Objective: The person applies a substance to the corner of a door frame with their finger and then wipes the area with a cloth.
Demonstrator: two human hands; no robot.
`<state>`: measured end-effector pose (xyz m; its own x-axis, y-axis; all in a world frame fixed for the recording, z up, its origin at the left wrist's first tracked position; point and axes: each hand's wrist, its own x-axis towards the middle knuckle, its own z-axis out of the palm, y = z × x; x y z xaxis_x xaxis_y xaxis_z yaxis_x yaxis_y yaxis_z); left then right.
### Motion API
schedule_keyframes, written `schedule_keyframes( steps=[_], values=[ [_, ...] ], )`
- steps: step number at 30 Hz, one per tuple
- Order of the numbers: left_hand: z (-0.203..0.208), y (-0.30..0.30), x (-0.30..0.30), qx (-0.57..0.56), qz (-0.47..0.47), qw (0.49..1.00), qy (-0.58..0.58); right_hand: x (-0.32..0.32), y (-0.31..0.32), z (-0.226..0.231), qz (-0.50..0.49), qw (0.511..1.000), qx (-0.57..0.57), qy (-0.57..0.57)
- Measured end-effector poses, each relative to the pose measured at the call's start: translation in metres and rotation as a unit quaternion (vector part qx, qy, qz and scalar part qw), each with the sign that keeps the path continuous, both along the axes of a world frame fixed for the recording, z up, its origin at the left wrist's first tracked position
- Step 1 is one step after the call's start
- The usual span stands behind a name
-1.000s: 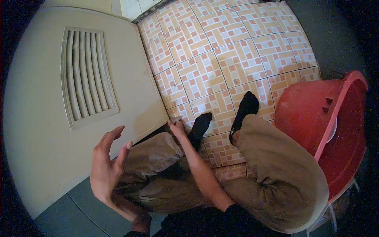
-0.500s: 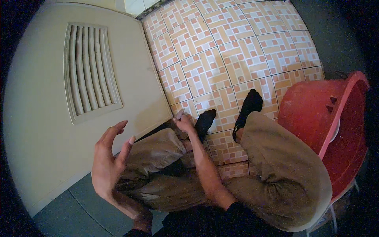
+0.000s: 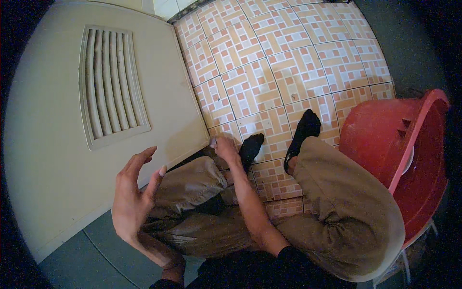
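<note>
Right hand (image 3: 224, 148) first, from where I watch: it is down at the bottom corner of the beige door (image 3: 161, 82), fingers curled inward. My feed is too coarse there for me to say whether they grip something small or press the corner itself. I have the left hand (image 3: 134, 197) raised nearer the camera, fingers bent and parted from the thumb, in front of the door's lower edge. That door fills the left of my view, with a louvered vent (image 3: 113, 86) set into it. Just beside the right hand I see a foot in a black sock (image 3: 251, 148), its mate farther right, both on the patterned tile floor (image 3: 255, 62). Brown trousers (image 3: 344, 207) cover the bent legs. Near the right knee stands a red plastic tub (image 3: 373, 130), a whitish object (image 3: 408, 161) partly visible inside.
</note>
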<state>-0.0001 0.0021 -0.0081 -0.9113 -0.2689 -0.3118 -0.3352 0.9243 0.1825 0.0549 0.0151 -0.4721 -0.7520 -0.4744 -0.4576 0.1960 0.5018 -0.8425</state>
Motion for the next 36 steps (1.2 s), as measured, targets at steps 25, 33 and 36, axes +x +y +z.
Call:
schedule_keyframes(
  steps=[25, 33, 36],
  values=[
    [0.003, 0.001, 0.003, 0.001, -0.007, 1.0, 0.016, -0.002, -0.007, 0.024, -0.114, 0.993, -0.033, -0.004],
    [0.001, 0.006, -0.001, 0.003, -0.006, 1.0, 0.014, 0.0, -0.002, -0.004, -0.083, 0.996, 0.004, 0.016],
    [0.006, 0.001, 0.008, -0.017, 0.009, 1.0, 0.019, 0.0, -0.009, 0.022, -0.04, 0.998, -0.038, 0.005]
  ],
)
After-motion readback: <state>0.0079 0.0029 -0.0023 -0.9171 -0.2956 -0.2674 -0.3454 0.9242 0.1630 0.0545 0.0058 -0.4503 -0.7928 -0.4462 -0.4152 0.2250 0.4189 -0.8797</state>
